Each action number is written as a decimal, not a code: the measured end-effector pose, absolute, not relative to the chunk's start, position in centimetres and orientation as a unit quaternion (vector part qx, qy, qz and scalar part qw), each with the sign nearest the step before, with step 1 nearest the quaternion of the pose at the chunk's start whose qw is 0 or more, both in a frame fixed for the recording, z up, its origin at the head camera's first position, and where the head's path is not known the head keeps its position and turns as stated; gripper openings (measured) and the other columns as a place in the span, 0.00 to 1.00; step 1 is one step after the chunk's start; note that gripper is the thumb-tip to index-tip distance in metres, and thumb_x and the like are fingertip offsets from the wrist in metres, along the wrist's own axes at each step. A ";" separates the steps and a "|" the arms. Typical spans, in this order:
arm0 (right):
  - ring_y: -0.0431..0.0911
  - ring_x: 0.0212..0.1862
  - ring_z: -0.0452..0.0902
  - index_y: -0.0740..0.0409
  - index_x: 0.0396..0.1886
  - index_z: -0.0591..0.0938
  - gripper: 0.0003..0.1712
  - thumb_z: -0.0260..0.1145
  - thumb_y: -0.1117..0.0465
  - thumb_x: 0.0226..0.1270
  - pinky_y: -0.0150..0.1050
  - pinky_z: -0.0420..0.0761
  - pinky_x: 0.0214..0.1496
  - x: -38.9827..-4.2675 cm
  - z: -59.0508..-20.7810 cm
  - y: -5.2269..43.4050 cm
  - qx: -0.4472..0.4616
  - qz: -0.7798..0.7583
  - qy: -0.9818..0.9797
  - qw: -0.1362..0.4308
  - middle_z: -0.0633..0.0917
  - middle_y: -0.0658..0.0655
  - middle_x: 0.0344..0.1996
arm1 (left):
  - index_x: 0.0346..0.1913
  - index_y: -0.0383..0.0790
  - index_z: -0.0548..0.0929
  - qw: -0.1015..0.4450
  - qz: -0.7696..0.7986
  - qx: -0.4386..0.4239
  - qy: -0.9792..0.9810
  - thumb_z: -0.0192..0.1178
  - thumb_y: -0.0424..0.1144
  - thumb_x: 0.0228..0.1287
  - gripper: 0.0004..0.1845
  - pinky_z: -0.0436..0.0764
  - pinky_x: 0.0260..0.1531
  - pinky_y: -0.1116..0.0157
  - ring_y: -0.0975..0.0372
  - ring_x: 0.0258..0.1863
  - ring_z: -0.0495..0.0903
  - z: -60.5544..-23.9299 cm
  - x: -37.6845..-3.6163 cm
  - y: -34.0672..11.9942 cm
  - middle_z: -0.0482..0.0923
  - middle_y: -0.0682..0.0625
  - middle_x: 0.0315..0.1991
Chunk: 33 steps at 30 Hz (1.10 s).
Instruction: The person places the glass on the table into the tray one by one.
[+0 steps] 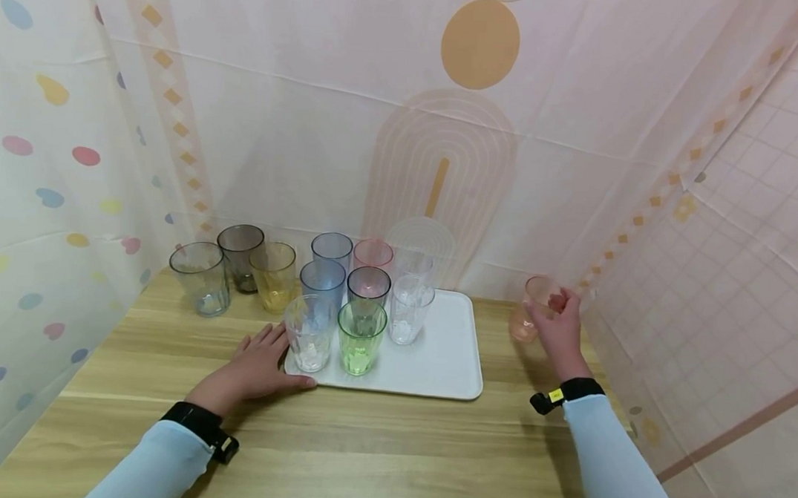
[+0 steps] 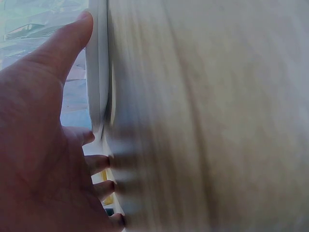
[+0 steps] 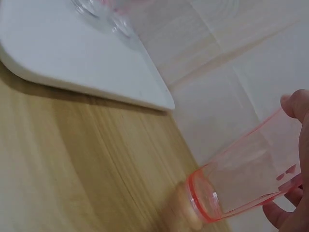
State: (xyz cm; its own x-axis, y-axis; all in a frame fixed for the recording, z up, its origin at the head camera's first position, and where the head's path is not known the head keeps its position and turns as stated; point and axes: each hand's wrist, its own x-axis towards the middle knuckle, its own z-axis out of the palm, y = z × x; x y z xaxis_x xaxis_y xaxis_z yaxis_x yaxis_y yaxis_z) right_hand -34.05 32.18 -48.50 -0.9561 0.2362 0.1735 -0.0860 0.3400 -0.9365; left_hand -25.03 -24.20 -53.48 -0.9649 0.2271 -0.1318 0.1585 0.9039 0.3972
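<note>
My right hand (image 1: 562, 332) grips a see-through orange-pink glass (image 1: 522, 327) near its rim, at the right side of the table. In the right wrist view that glass (image 3: 241, 176) has its base close to the wood; whether it touches cannot be made out. My left hand (image 1: 252, 372) rests at the front left corner of a white tray (image 1: 444, 359), thumb along the front edge and fingers spread on the left. Several coloured glasses stand on the tray, among them a green glass (image 1: 360, 344), a clear glass (image 1: 309, 342) and a blue glass (image 1: 322, 279).
Left of the tray, on the wooden table (image 1: 363, 455), stand a yellow glass (image 1: 273, 281), a dark grey glass (image 1: 240, 257) and a pale grey-green glass (image 1: 200, 281). A patterned curtain (image 1: 297, 140) hangs close behind the glasses and along both sides.
</note>
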 end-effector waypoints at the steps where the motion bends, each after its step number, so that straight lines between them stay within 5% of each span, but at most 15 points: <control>1: 0.58 0.78 0.60 0.60 0.87 0.53 0.55 0.77 0.47 0.77 0.56 0.66 0.80 -33.6 -48.5 32.0 -0.043 0.572 -0.807 0.141 0.64 0.69 0.77 | 0.85 0.24 0.59 0.087 0.194 0.100 0.972 0.70 0.80 0.60 0.72 0.44 0.77 0.21 0.26 0.84 0.46 -53.5 -25.1 -24.2 0.51 0.25 0.86; 16: 0.56 0.74 0.67 0.64 0.80 0.61 0.44 0.77 0.62 0.76 0.45 0.70 0.69 -27.5 -48.3 25.8 0.023 0.603 -0.790 0.110 0.72 0.67 0.71 | 0.85 0.24 0.59 0.089 0.194 0.097 0.972 0.69 0.80 0.60 0.71 0.43 0.77 0.21 0.26 0.84 0.46 -53.3 -24.8 -24.1 0.50 0.25 0.86; 23: 0.60 0.79 0.67 0.64 0.80 0.61 0.45 0.77 0.64 0.75 0.62 0.66 0.80 -25.8 -48.3 22.1 0.053 0.612 -0.785 0.075 0.73 0.69 0.75 | 0.85 0.24 0.59 0.090 0.193 0.095 0.972 0.70 0.80 0.60 0.71 0.43 0.77 0.21 0.26 0.84 0.46 -53.1 -24.7 -24.1 0.50 0.25 0.86; 33: 0.57 0.76 0.73 0.59 0.80 0.65 0.45 0.81 0.60 0.72 0.61 0.71 0.75 -25.1 -48.2 16.8 0.088 0.597 -0.796 0.047 0.78 0.64 0.73 | 0.86 0.26 0.57 0.071 0.207 0.106 0.970 0.70 0.80 0.58 0.73 0.44 0.78 0.22 0.27 0.85 0.46 -53.4 -24.8 -24.2 0.49 0.27 0.87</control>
State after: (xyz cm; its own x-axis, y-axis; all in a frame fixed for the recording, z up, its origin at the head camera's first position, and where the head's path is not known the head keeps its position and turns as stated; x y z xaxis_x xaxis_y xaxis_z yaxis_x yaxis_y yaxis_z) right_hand -25.10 16.83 -48.21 -0.9800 -0.0839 0.1807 -0.1969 0.2705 -0.9424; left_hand -24.76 -24.20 -53.41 -0.9673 0.2357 -0.0937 0.1768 0.8915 0.4172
